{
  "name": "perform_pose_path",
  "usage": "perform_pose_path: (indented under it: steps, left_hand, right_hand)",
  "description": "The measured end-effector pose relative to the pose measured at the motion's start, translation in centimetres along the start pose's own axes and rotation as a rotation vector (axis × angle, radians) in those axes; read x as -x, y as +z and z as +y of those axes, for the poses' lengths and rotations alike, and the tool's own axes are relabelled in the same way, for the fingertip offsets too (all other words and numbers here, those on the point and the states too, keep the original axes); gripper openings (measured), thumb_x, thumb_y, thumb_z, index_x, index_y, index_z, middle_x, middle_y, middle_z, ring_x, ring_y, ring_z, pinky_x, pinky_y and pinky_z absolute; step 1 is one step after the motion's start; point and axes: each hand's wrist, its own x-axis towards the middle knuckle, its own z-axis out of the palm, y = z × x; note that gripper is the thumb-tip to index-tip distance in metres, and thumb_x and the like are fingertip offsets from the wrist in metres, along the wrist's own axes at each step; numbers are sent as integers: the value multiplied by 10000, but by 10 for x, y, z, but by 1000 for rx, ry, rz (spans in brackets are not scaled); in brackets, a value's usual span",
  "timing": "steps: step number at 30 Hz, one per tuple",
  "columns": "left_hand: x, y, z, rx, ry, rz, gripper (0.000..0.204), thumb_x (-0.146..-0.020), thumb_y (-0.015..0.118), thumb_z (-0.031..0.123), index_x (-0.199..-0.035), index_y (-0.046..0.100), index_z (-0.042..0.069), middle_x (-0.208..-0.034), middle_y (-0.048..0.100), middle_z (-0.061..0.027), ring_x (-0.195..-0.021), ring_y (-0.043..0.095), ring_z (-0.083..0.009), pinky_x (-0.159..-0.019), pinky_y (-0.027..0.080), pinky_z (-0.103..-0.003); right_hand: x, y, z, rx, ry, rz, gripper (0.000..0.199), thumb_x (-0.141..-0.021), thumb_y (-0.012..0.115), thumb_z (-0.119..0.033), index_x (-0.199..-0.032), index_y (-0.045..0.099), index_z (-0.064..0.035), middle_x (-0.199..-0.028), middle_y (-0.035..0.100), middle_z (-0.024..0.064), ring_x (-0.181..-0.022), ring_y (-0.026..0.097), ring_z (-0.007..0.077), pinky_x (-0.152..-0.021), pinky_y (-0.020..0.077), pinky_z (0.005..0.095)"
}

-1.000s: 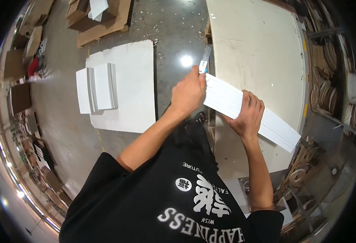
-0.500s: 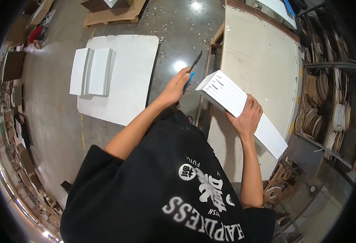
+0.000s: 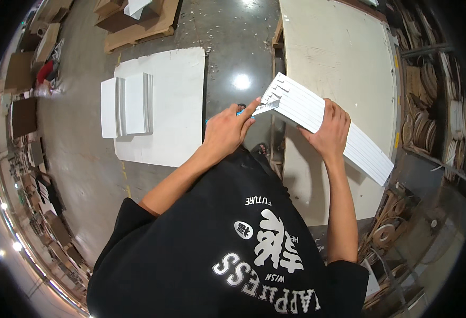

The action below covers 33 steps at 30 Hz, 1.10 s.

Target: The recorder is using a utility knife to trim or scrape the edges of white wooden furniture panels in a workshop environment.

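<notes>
My left hand (image 3: 226, 130) is closed around a blue-handled utility knife (image 3: 267, 107) with a long, narrow blade. That blade reaches the far-left end of a bundle of long white strips (image 3: 303, 100), where several dark notches show. Whether it cuts into a strip cannot be made out. My right hand (image 3: 330, 130) grips the bundle near its middle, thumb on the near side and fingers over the far side. The bundle lies slanted over the pale worktable (image 3: 339, 58), its left end jutting past the table's edge.
Two stacks of white panels (image 3: 138, 103) lie on a low white board (image 3: 177, 106) at left. Behind it, cardboard boxes sit on a wooden pallet (image 3: 143, 37). Shelves of coiled strips (image 3: 421, 124) line the right side. Small scraps dot the concrete floor (image 3: 227, 42).
My left hand has brought the knife right and down, from pointing up in the air to the bundle's notched end. My right hand still holds the bundle.
</notes>
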Motion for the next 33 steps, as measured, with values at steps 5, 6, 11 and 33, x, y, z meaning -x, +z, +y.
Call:
perform_pose_path:
  steps: [5, 6, 11, 33]
  left_hand:
    - [-2, -1, 1, -50, -11, 7, 553, -1092, 609, 335, -1632, 490, 353, -899, 580, -118, -758, 649, -317, -650, 530, -456]
    - [-2, 0, 0, -84, -31, -9, 544, -1090, 615, 331, -1622, 504, 358, -883, 575, -115, -748, 644, -315, -643, 523, -454]
    - [-7, -3, -6, -122, 6, -4, 538, -1071, 648, 320, -1595, 537, 370, -839, 559, -104, -725, 625, -303, -639, 514, -447]
    - [-177, -24, -58, -80, -184, 40, 421, -1099, 562, 451, -1480, 642, 290, -1081, 757, -184, -963, 750, -417, -792, 587, -516]
  right_hand:
    - [0, 3, 6, -8, -16, 11, 987, -675, 956, -514, -1423, 545, -19, -1349, 617, 185, -1289, 559, 352, -1156, 378, 513]
    - [0, 3, 6, -10, 3, 8, 987, -675, 956, -514, -1423, 545, -19, -1349, 617, 185, -1289, 559, 352, -1156, 378, 513]
    - [0, 2, 6, -6, -9, 12, 975, -725, 911, -583, -1434, 539, -28, -1355, 616, 165, -1313, 549, 339, -1177, 359, 518]
    - [-4, 0, 3, -10, 26, -57, 996, -729, 908, -596, -1455, 530, -28, -1373, 609, 171, -1324, 545, 336, -1177, 358, 528]
